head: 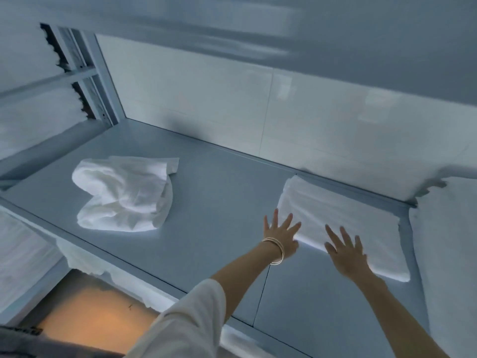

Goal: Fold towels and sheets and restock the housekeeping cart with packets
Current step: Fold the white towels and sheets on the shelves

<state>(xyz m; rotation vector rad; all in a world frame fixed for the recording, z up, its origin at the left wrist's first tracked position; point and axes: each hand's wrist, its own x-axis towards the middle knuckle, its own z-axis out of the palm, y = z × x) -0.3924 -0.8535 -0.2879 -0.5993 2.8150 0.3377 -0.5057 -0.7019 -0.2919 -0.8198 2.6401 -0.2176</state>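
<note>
While a crumpled towel (124, 195) waits at ten o'clock, the left hand (281, 235) and right hand (347, 253), fingers spread flat and gripping nothing, press the folded towel (343, 223) at two o'clock; even outward strokes should flatten it best.

Flat grey metal shelf surface (214, 208), no pattern. Plain white crumpled cloth towel (124, 195) on it. Plain white folded rectangular towel (343, 223), no print. White glossy back wall panel (232, 99). Thin gold-coloured wrist bangles (276, 250) on the left arm. Off-white fabric sleeve (185, 324). Orange-tan floor patch (90, 308) below the shelf edge.
</note>
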